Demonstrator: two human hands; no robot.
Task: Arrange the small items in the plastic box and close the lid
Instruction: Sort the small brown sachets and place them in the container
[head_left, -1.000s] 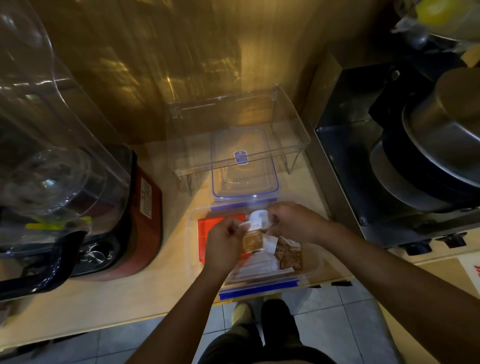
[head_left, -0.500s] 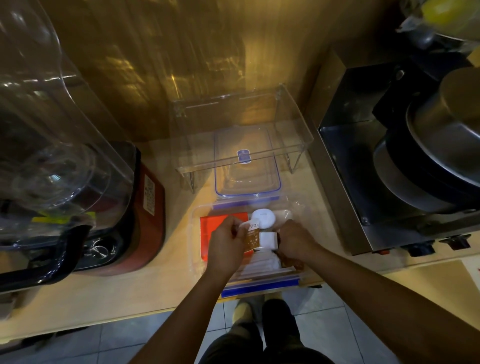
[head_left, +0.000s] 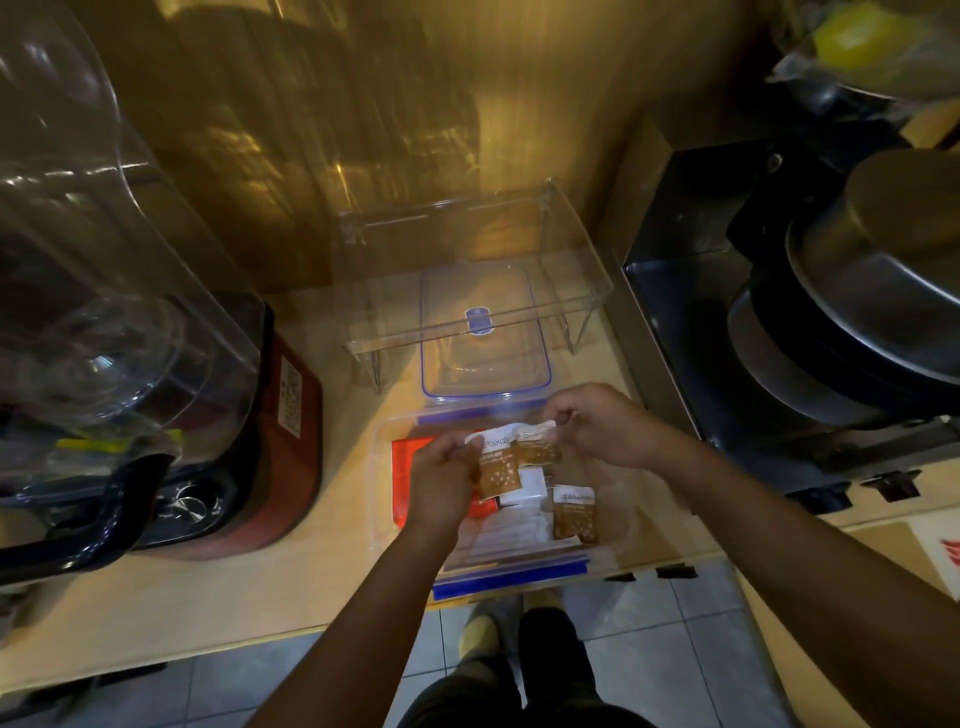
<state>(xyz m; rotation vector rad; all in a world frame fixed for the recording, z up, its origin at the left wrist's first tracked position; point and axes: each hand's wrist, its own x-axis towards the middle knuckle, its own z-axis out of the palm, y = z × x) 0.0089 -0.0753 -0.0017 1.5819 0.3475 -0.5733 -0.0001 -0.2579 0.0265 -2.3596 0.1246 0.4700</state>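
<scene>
A clear plastic box (head_left: 382, 499) with blue clips sits at the counter's front edge. Inside lie a red packet (head_left: 408, 467), white sachets (head_left: 524, 488) and a brown sugar sachet (head_left: 574, 514). My left hand (head_left: 444, 478) pinches a brown sachet (head_left: 498, 470) above the box. My right hand (head_left: 602, 423) pinches a second brown sachet (head_left: 537, 447) right beside the first. The box's clear lid (head_left: 483, 332) with blue rim lies flat just behind the box, partly under a clear acrylic stand.
A clear acrylic stand (head_left: 571, 244) straddles the lid at the back. A red-based blender with a big clear cover (head_left: 130, 338) fills the left. A steel housing with stacked pots (head_left: 857, 291) stands at the right. Floor tiles and my feet (head_left: 483, 629) show below the counter edge.
My right hand rose from low in the box toward its back with a sachet. The left hand stays over the box with its sachet. A brown sachet now lies uncovered at the box's right.
</scene>
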